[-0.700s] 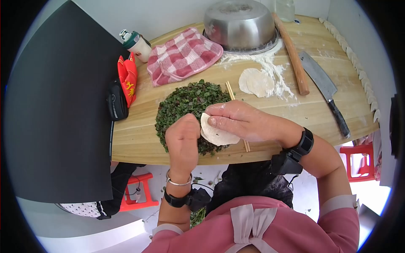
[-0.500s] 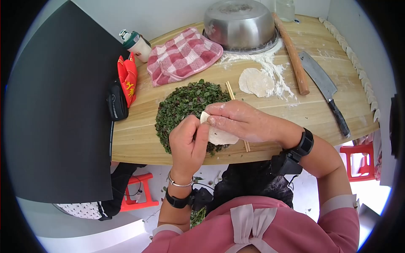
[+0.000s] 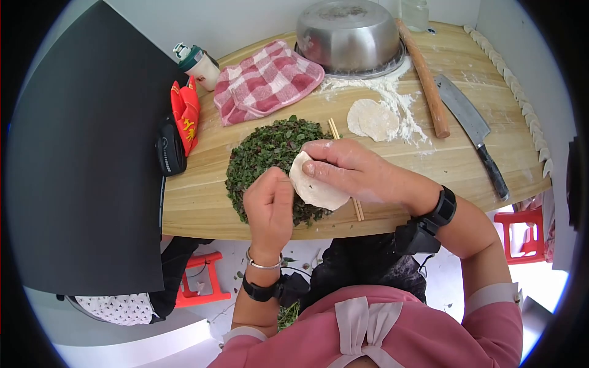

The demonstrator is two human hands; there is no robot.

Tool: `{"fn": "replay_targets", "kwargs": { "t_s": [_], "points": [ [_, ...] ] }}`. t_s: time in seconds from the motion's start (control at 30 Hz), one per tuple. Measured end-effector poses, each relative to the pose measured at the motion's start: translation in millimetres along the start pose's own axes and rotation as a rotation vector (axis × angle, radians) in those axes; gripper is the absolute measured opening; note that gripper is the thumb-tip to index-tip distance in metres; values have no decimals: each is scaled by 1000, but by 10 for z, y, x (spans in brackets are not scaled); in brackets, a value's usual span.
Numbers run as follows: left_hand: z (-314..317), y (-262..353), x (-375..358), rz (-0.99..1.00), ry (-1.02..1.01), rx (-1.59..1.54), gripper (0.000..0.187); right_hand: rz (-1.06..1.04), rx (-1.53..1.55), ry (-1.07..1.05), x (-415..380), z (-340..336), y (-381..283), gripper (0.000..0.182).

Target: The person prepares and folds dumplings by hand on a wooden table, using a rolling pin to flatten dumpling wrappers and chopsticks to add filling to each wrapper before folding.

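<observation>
Head view: round dough wrapper (image 3: 316, 182) held up over the near edge of the chopped greens heap (image 3: 270, 153), now opened out fuller and tilted more toward the camera than a moment ago, when folded partly behind the fingers. Gripped along its upper rim by the right hand (image 3: 350, 168), fingers curled over the edge. Left hand (image 3: 269, 208) just beside the wrapper's left edge, fingers bunched narrow, holding nothing visible, drawn back slightly from the pinch seen half a second earlier. Judged: wrapper being spread and readied rather than sealed. Farther out, chopsticks (image 3: 345, 165) under the right hand, spare wrappers (image 3: 371, 119) in flour, rolling pin (image 3: 423, 76), cleaver (image 3: 469, 126), checked cloth (image 3: 267, 80), steel bowl (image 3: 350, 34) on the wooden board (image 3: 202, 196).
</observation>
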State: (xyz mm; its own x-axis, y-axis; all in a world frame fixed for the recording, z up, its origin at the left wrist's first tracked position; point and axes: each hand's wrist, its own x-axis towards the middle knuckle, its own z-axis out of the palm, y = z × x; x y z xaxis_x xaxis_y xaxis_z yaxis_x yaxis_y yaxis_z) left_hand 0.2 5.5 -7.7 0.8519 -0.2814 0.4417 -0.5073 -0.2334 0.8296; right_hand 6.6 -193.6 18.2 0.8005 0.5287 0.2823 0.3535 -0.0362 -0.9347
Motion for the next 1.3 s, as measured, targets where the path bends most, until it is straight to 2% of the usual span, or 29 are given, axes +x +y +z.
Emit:
{"fn": "replay_targets", "kwargs": {
  "t_s": [0.2, 0.47, 0.6, 0.67, 0.7, 0.77, 0.8, 0.87, 1.03, 1.1, 1.2, 1.3],
  "points": [
    [114, 110, 9, 47, 54, 171, 19, -66, -136, 23, 17, -6, 70, 26],
    [162, 144, 45, 174, 53, 351, 15, -50, -81, 74, -6, 37, 55, 23],
    [56, 89, 4, 105, 51, 351, 16, 60, 40, 34, -6, 2, 33, 20],
    [-30, -67, -53, -7, -30, 24, 12, 39, 105, 54, -4, -13, -21, 18],
    [33, -32, -43, -6, -30, 23, 12, 38, 104, 54, -8, -15, -4, 18],
    [228, 108, -17, 31, 95, -288, 27, -160, 8, 102, -15, -11, 45, 17],
    [246, 167, -13, 33, 97, -288, 27, -162, 7, 99, -12, -7, 33, 17],
    [258, 254, -27, -147, 2, -436, 47, -290, -77, 183, -16, 8, -11, 14],
    [205, 105, -116, -182, -36, -465, 33, -306, -259, 207, -41, -7, -65, 20],
    [211, 138, -131, -231, -2, -666, 25, -319, -300, 215, -40, -4, -66, 22],
    [234, 152, -122, -237, 66, -818, 25, -334, -232, 209, -25, 13, -38, 23],
    [164, 55, -154, -224, 20, -830, 24, -342, -249, 195, -19, 14, -47, 22]
  ]
}}
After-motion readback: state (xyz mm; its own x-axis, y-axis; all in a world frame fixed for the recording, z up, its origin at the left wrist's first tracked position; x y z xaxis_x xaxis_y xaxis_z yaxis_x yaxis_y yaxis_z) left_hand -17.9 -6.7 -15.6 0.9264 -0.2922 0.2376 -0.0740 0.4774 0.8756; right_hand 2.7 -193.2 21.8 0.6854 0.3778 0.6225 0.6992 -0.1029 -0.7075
